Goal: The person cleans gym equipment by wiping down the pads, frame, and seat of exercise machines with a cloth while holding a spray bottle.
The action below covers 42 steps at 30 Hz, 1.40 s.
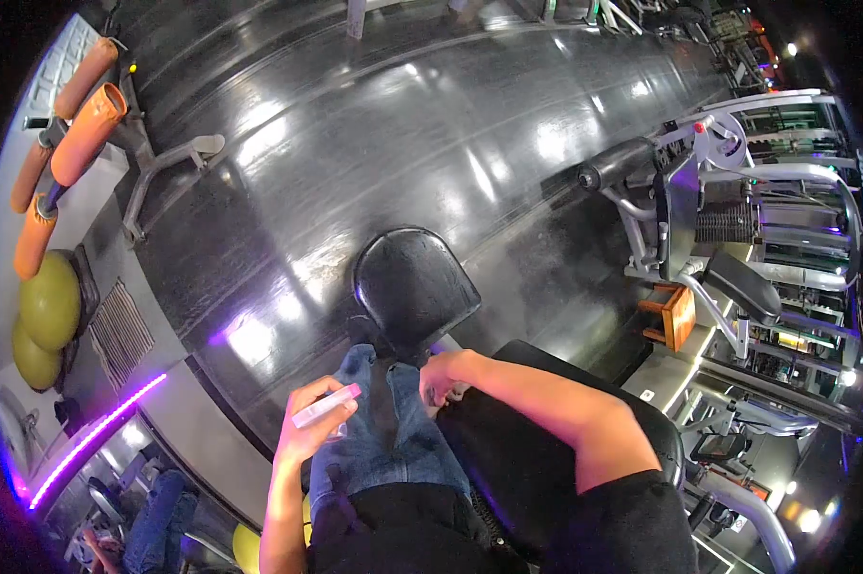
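My left hand (315, 418) is closed around a small whitish object with a pink end (326, 406); its exact kind is not clear. It is held above the thigh of my blue jeans (385, 452). My right hand (440, 377) has its fingers curled inward at the edge of a long black padded bench (517, 435). Whatever those fingers hold, if anything, is hidden. Just beyond both hands is a rounded black seat pad (414, 287).
A weight machine with black pads (678, 206) stands at right, a wooden step stool (675, 316) beside it. Orange foam rollers (89, 134) sit on a rack at left, above green exercise balls (49, 306). A mirror (130, 478) is at lower left. Dark shiny floor (374, 153) stretches ahead.
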{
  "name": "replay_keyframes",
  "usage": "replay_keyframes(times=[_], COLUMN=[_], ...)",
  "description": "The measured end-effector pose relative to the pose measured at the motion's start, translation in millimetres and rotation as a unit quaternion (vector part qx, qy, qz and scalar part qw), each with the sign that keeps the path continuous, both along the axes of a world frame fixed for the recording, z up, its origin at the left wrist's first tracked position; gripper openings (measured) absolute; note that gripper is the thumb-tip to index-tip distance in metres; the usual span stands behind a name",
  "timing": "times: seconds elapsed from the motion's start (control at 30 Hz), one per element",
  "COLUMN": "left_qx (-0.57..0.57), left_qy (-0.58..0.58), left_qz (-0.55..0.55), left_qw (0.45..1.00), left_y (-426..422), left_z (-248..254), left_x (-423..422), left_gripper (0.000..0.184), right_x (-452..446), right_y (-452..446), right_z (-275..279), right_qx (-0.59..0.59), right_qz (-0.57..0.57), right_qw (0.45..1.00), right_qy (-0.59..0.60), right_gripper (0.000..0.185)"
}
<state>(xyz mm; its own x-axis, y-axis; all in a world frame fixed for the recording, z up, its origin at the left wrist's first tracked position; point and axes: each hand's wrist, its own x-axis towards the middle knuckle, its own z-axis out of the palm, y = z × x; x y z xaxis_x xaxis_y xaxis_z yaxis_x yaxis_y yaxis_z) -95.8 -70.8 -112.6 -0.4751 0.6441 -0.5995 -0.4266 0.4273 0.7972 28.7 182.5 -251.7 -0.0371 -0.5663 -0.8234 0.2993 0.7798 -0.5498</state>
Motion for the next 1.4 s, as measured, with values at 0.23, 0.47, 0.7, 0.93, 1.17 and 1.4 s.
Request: replay_keyframes(times=[0.23,0.47,0.7,0.93,1.17,1.4], left_qx=[0.015,0.019,0.026,0.022,0.026,0.009], left_qy=[-0.007,-0.031,-0.023,-0.029,-0.073,-0.036], left_qz=[0.011,-0.041,-0.056,-0.071,-0.100,-0.120], left_qw=[1.000,0.999,0.998,0.997,0.992,0.992], left_y=[5.1,25.1,48.1,64.9,83.5,92.9], left_z=[-9.2,-13.0,-6.1,-15.4,-14.5,-17.5], left_x=[1.1,0.2,-10.4,-10.8,-9.5,-20.3], left_gripper=[0.014,0.020,0.017,0.018,0.018,0.017], right_x=[-12.9,28.6,4.6,-2.1,23.3,22.9], right_y=[63.2,79.1,53.5,124.8,103.6,109.1], right_z=[105.1,34.2,38.4,85.7,7.5,-5.2], right_qx=[-0.038,0.091,0.083,0.095,0.251,0.197], right_qz=[0.019,-0.059,-0.055,-0.007,0.011,-0.018], right_qw=[0.998,0.977,0.990,0.995,0.949,0.969], right_qy=[-0.045,0.185,0.099,0.015,0.190,0.151], right_gripper=[0.045,0.043,0.041,0.052,0.041,0.041])
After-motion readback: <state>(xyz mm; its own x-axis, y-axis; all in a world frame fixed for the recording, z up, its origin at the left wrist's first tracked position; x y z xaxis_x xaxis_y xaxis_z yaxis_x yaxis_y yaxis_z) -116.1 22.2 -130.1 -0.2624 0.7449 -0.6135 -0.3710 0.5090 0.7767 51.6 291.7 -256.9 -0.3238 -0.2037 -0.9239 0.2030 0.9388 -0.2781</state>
